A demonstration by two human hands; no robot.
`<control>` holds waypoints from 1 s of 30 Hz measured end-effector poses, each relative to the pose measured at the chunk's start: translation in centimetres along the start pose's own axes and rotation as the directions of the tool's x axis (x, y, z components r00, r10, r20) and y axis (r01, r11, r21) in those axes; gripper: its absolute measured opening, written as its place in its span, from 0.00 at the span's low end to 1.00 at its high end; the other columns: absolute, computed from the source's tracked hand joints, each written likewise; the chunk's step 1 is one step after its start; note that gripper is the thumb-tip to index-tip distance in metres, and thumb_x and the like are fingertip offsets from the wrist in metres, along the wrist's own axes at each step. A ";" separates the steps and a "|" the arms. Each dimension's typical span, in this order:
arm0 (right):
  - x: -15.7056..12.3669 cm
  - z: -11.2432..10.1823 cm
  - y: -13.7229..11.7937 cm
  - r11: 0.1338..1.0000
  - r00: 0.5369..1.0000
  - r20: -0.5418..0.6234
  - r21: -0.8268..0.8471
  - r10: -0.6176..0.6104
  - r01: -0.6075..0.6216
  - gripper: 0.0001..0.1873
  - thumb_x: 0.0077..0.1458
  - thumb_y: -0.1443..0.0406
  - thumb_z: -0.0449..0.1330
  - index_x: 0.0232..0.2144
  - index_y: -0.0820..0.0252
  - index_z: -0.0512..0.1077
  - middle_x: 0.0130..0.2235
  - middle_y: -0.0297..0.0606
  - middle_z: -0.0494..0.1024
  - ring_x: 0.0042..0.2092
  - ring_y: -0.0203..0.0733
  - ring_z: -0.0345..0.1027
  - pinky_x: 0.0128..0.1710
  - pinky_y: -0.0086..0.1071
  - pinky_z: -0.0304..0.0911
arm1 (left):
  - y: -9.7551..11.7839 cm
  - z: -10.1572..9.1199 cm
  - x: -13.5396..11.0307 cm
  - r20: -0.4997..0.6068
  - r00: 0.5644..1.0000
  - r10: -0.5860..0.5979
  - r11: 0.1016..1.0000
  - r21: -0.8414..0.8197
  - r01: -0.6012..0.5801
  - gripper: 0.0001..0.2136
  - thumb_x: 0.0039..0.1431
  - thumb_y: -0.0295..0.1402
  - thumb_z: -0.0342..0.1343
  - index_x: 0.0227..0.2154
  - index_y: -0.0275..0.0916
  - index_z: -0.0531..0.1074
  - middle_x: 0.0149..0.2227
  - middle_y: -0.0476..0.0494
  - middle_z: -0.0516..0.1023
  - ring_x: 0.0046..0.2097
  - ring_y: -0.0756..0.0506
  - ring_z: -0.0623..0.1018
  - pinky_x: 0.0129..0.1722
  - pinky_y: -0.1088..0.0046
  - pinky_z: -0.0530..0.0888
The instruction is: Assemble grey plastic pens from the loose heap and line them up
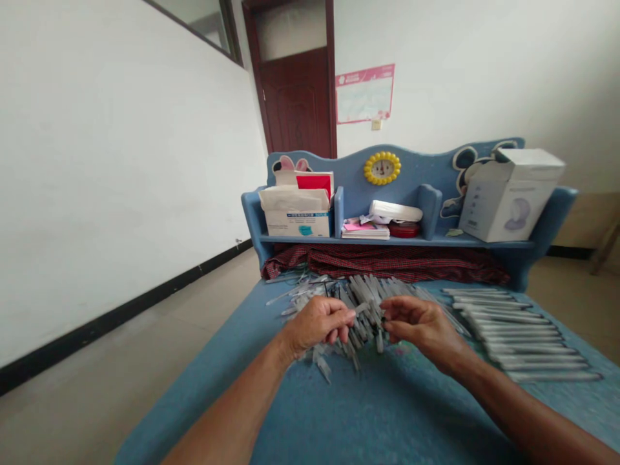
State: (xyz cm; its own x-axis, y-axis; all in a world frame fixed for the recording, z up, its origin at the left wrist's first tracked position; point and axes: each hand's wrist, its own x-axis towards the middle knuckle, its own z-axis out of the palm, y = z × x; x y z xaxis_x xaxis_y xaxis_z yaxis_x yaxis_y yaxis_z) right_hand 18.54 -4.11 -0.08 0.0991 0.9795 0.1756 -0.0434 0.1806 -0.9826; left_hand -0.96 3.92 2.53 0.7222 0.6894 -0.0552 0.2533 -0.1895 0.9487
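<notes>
On the table (368, 413): both hands are up over the blue top, meeting just in front of a pile (369, 292) of grey tubes.
Left hand (317, 324): knuckles up, fingers curled in tight, thumb and forefinger nipped onto a short grey piece (361, 309) that pokes out toward the other hand.
Right hand (420, 326): palm turned inward, fingers bent and drawn close together, tips right at the free end of the piece. Whether they actually grip it, or anything else, cannot be told from this view.
Piece: up in the air between the two hands, just over the near edge of the pile, lying roughly level.
Pile: loose and crisscrossed across the middle of the table, with some tubes straying out to the left and a few lying under the left hand.
Row (516, 334): longer grey tubes laid neatly side by side on the right, just beyond the right wrist.
Cloth (387, 261): red check, bunched along the back of the table under the shelf.
Shelf (484, 243): blue, with a carton (296, 216) at its left end, papers (364, 230) in the middle and a white box (508, 194) on the right.
Clock (382, 168): yellow, fixed to the blue back panel above the shelf.
Behind: a dark door (298, 97) and a pink poster (365, 93) on the white wall.
</notes>
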 end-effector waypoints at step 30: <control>-0.1 -0.7 -0.4 0.908 0.956 0.152 -0.306 -0.250 0.286 0.04 0.47 0.66 0.60 0.27 0.60 0.75 0.24 0.31 0.68 0.25 0.32 0.64 0.25 0.27 0.60 | 0.2 1.1 -0.1 0.112 0.994 -0.015 0.981 0.195 -0.007 0.14 0.53 0.41 0.51 0.21 0.34 0.68 0.19 0.49 0.71 0.18 0.56 0.63 0.19 0.81 0.59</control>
State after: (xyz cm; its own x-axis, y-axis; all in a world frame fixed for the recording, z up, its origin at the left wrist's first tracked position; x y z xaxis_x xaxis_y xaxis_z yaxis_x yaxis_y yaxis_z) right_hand 19.25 -4.31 0.26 -0.0455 0.9052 0.4226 0.2934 0.4165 -0.8605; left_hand -0.27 3.04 2.41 0.7860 0.6095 -0.1037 0.3687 -0.3275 0.8700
